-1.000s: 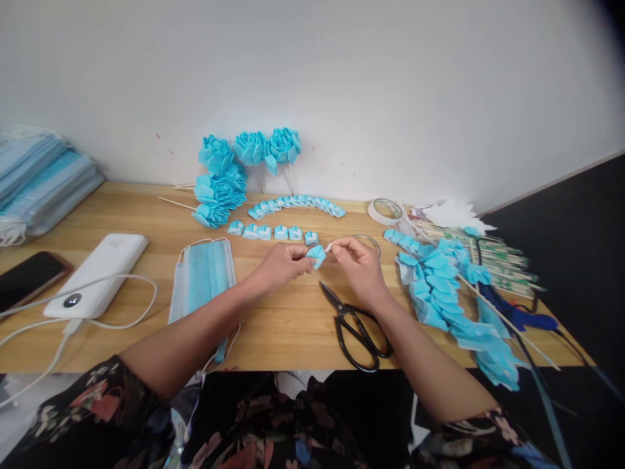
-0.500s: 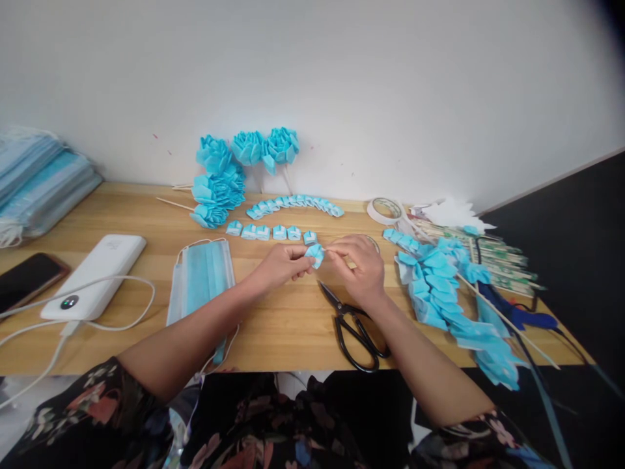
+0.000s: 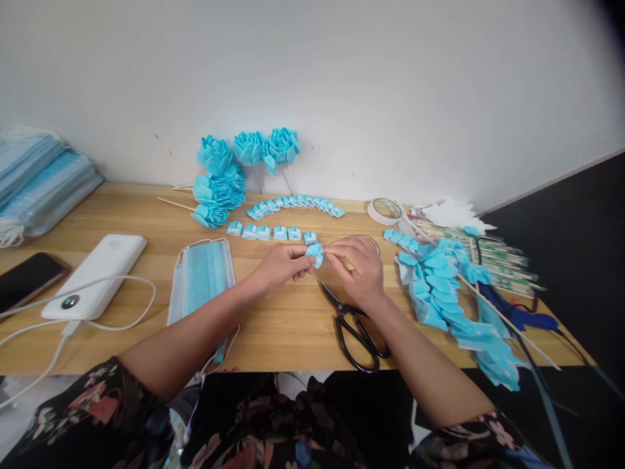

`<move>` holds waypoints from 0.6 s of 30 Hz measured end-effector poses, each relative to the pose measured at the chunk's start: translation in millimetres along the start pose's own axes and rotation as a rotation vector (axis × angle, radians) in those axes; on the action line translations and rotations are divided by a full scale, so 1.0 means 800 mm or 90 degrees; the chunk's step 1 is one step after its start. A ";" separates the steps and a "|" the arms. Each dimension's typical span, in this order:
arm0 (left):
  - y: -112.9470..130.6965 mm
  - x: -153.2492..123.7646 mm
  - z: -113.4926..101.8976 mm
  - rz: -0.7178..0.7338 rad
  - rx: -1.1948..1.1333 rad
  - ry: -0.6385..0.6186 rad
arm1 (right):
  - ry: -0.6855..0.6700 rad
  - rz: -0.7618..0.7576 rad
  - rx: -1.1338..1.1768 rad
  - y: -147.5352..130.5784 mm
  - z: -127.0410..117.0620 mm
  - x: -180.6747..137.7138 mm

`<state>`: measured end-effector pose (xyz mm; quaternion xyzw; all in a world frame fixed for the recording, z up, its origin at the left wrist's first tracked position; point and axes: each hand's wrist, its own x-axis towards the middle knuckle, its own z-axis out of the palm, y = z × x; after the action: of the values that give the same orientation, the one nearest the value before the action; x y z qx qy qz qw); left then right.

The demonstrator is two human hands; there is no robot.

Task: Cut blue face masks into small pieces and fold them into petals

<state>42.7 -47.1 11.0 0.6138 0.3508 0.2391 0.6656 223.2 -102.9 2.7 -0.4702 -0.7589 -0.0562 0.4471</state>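
Between thumb and fingers, my left hand (image 3: 288,264) pinches a small folded blue petal (image 3: 316,254), cut from mask-like fabric. At its right edge my right hand (image 3: 359,264) has its fingertips closed; whether they grip the petal itself or a tiny piece there is too small to make out. Just beyond the hands lies a row of folded petals (image 3: 263,232) with white patches. Behind that, more petals overlap in a curved line (image 3: 295,203). Black-handled scissors (image 3: 354,329) rest on the table below my right hand, blades pointing up-left.
Blue fabric flowers (image 3: 217,189) on sticks stand at the back. Left are a face mask (image 3: 208,273), power bank (image 3: 97,277), phone (image 3: 32,280) and bagged masks (image 3: 49,182). Right are a tape roll (image 3: 385,211), heaped blue petals (image 3: 437,286), wrapped sticks (image 3: 502,260) and a blue-handled tool (image 3: 525,317).
Almost nothing differs. Both hands stay at the petal, with only a very slight shift of the right fingers; the whole view has drifted by a few pixels.
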 end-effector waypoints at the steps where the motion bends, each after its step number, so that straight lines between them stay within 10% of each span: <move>1: 0.000 0.000 0.000 -0.005 0.000 0.000 | 0.004 -0.001 0.005 0.000 0.000 0.000; 18: -0.003 0.001 -0.001 -0.001 0.001 -0.012 | 0.046 -0.008 0.007 -0.003 -0.001 0.003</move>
<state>42.5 -46.1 8.4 0.6162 0.3452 0.2327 0.6686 221.6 -102.9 5.2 -0.4604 -0.7455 -0.0719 0.4765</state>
